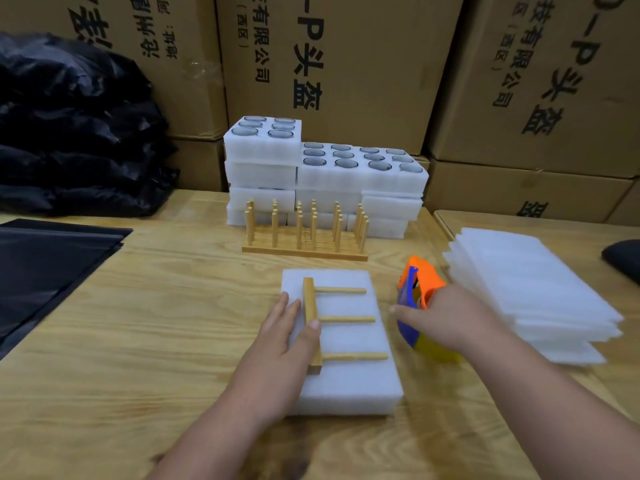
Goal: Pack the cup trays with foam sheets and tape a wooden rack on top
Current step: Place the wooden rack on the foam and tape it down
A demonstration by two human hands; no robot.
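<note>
A white foam-covered cup tray (349, 382) lies on the wooden table in front of me. On top of it rests a wooden rack (313, 327) on its side, with three pegs pointing right. My left hand (289, 329) lies flat on the foam, thumb over the rack's base bar, pressing it down. My right hand (446, 317) is closed around an orange, blue and yellow tape dispenser (414, 289) just right of the tray.
More wooden racks (304, 233) stand upright behind the tray, in front of stacked foam cup trays (325, 174) holding glass cups. A pile of foam sheets (530, 289) lies at right. Black bags (52, 265) lie at left; cardboard boxes (346, 64) line the back.
</note>
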